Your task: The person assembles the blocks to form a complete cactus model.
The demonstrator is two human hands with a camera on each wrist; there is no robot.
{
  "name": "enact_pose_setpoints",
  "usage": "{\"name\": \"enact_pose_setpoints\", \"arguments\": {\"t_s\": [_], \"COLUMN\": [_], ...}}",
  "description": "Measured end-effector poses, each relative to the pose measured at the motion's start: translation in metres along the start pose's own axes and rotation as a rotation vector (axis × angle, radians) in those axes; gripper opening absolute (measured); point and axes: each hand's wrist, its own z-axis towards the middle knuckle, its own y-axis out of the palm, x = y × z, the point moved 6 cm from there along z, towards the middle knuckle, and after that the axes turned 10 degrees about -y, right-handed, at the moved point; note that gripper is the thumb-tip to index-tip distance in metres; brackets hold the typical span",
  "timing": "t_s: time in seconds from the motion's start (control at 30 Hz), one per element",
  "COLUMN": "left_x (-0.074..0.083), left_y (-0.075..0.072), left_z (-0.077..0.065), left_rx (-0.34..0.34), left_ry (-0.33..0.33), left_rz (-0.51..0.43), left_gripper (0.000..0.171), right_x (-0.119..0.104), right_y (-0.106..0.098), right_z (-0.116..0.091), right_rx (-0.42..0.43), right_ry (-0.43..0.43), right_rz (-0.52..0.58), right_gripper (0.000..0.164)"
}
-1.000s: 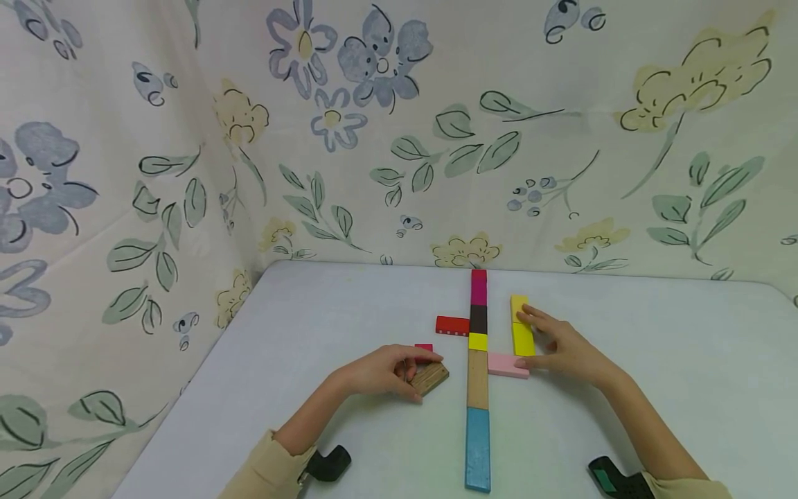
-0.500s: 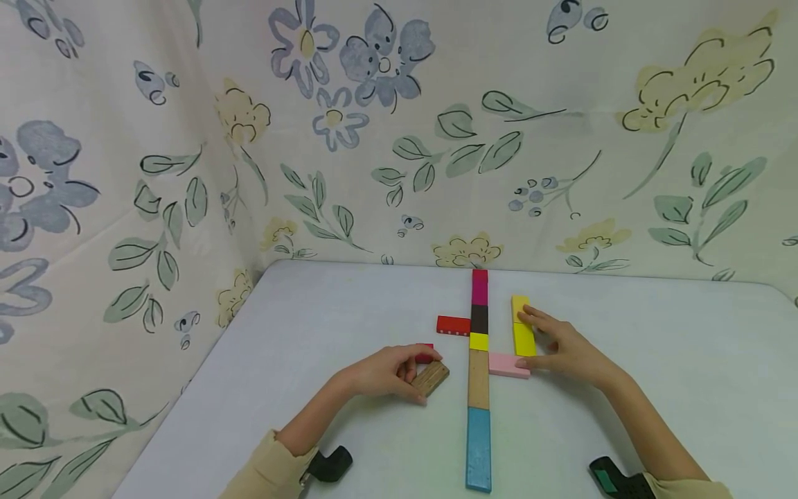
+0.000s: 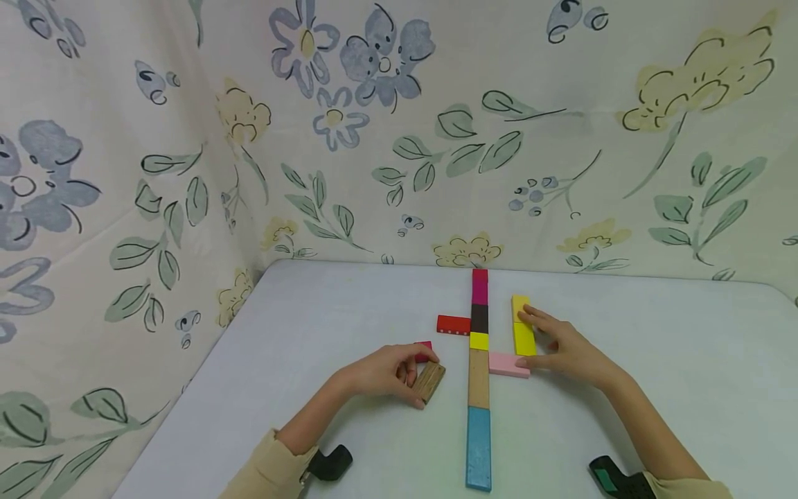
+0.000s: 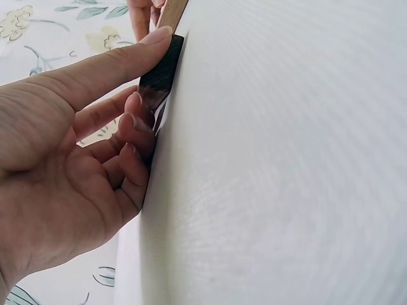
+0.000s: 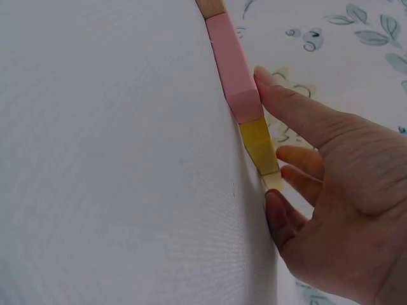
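My left hand (image 3: 382,372) pinches a brown wood-grain block (image 3: 430,382) by its ends, between thumb and index finger, low at the table. Just behind those fingers a small crimson block (image 3: 425,344) is partly covered. My right hand (image 3: 564,351) rests its thumb on the outer end of a pink block (image 3: 506,364), while its index fingertip touches the right side of two yellow blocks (image 3: 522,326) laid end to end. In the left wrist view, the near end of the wooden block (image 4: 162,67) looks dark under the thumb.
A straight column of flat blocks runs up the white table (image 3: 374,298): blue (image 3: 478,447), tan (image 3: 479,378), small yellow (image 3: 479,341), black (image 3: 479,317) and magenta (image 3: 479,287), with red at its far end. A dotted red block (image 3: 453,324) juts left. Floral cloth (image 3: 399,138) hangs behind.
Between my left fingers the brown block has turned to a steeper angle, and the thumb has slid slightly down. The crimson block behind has tilted a little. My right hand stays put.
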Motion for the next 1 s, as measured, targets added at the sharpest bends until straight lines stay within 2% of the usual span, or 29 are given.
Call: {"name": "enact_pose_setpoints", "arguments": {"t_s": [0.33,0.63,1.0], "left_x": [0.002,0.005,0.01], "left_y": [-0.003,-0.015,-0.035], "left_z": [0.0,-0.005,-0.003], "left_rx": [0.012,0.081,0.183], "left_ry": [0.01,0.006,-0.062], "left_rz": [0.018,0.028,-0.104], "left_gripper": [0.056,0.058,0.059], "right_x": [0.0,0.002,0.003], "right_y": [0.0,0.0,0.001], "right_z": [0.0,0.001,0.001], "right_rx": [-0.002,0.0,-0.002], "right_ry": [-0.006,-0.007,0.006], "right_rz": [-0.017,-0.011,-0.003], "right_gripper": [0.087,0.088,0.088]}}
